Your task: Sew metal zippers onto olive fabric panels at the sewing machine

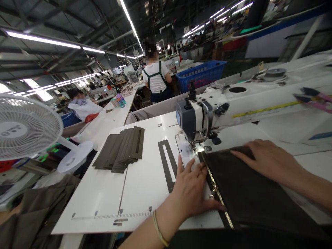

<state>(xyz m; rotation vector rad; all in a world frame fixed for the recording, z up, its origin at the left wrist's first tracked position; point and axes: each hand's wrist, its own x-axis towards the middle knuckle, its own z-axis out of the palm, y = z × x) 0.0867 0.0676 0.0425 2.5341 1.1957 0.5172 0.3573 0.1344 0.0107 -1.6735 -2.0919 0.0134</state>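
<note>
Dark olive fabric (pixel 249 186) with a gold zipper (pixel 215 183) along its left edge lies on the white sewing table (pixel 101 197), its top corner at the needle area of the sewing machine (pixel 194 119). My left hand (pixel 190 188) rests with spread fingers beside the zipper, the thumb across it and the fingertips near the presser foot. My right hand (pixel 264 159) lies on the fabric's upper edge, thumb apart from the fingers. Left of my left hand is a slotted dark frame piece (pixel 164 162). A fanned stack of similar pieces (pixel 119 148) sits farther left.
A white fan (pixel 75 152) stands at the left, above piled olive fabric (pixel 44 211). Pink-handled snips (pixel 315 98) and a yellow tape measure (pixel 264 108) are on the machine. Beyond are a blue basket (pixel 201 72) and a person in a white shirt (pixel 156 77).
</note>
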